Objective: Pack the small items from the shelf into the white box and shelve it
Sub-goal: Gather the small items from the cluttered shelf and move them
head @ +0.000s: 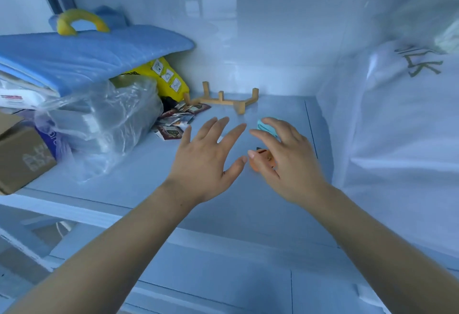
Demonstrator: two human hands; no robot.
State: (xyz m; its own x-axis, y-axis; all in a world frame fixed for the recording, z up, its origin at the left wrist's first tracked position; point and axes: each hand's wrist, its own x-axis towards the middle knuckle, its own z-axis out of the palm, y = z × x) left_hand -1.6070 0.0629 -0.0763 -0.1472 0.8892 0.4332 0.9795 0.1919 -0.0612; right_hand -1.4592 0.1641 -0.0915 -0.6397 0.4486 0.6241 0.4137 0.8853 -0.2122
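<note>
While both your arms reached over the shelf (149, 184), your left hand (206, 162) hovered flat above its bare middle, fingers straight and spread, holding nothing. Your right hand (290, 162) was just beside it, fingers curled down over two small items. An orange piece (263, 162) showed between your thumb and palm, and a teal piece (267, 127) peeked out behind your first two fingers. Your thumb seemed to touch the orange piece, but your hand covered too much to tell whether you gripped either one or only cupped them.

Farther back, a scatter of dark sachets (178, 120) lay on the shelf, just left of a low wooden rack (223, 100) near the rear wall. Behind the sachets a yellow pack (166, 77) leaned under a blue pad (87, 55). That pad rested on a stack at the left, fronted by a clear bag (104, 125) and a carton (22, 154). At the right, a white bag (397, 127) with dark printed characters filled the side of the shelf.
</note>
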